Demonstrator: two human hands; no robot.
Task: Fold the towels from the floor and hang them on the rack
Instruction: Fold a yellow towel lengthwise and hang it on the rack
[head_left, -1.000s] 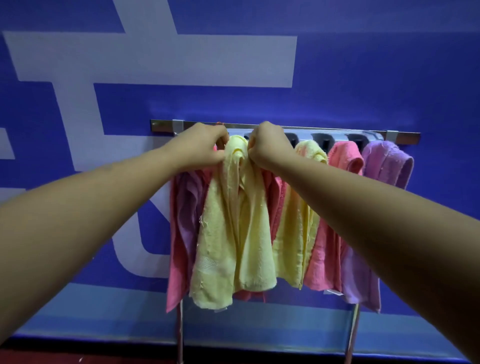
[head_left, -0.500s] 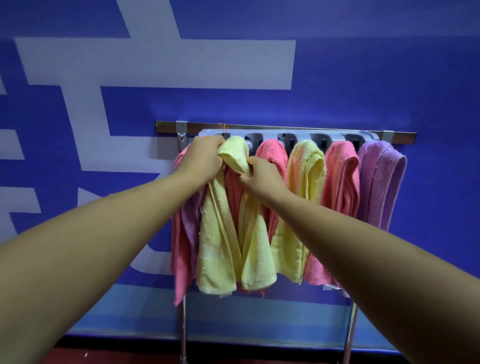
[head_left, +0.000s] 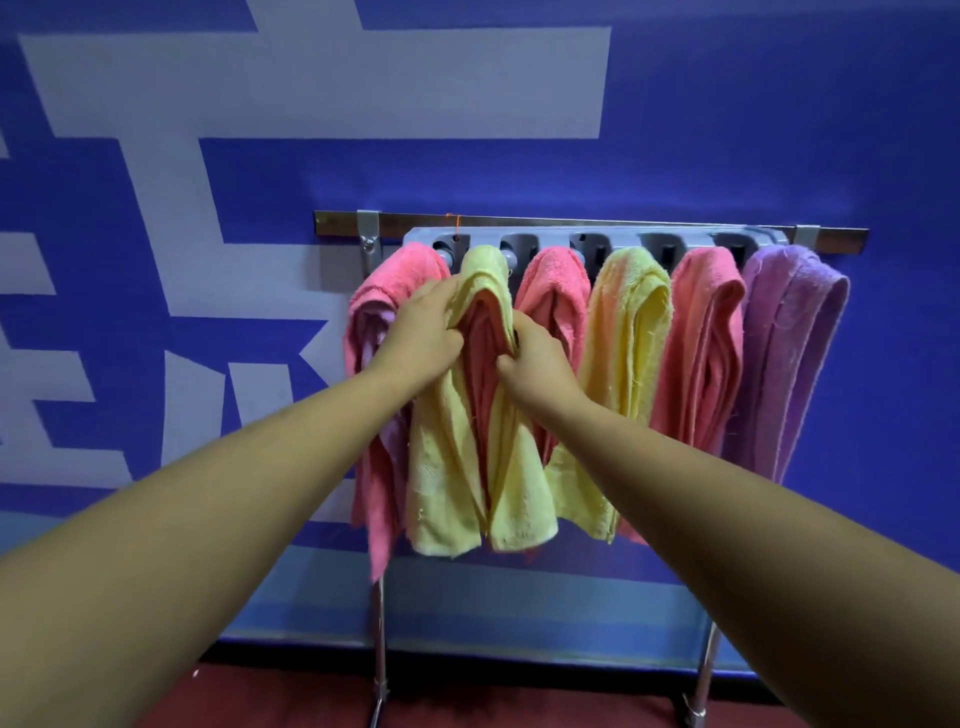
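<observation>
A grey rack (head_left: 628, 238) on metal legs stands against the blue wall, with several folded towels hanging from its pegs. The second one from the left is a yellow towel (head_left: 447, 467), draped over its peg. My left hand (head_left: 423, 332) grips its left fold near the top. My right hand (head_left: 535, 358) grips its right fold just below the peg. A pink towel (head_left: 387, 291) hangs to its left over a purple one. To the right hang a pink towel (head_left: 558, 291), a yellow towel (head_left: 626, 353), a pink towel (head_left: 698, 358) and a purple towel (head_left: 784, 353).
A metal rail (head_left: 519, 226) runs along the wall behind the rack. The rack's legs (head_left: 382, 649) reach down to a dark red floor (head_left: 519, 712). The wall (head_left: 727, 104) is blue with large pale markings.
Both hands have slid down from the peg along the yellow towel, which now hangs from the rack. The view has dropped, showing the pegs and the floor.
</observation>
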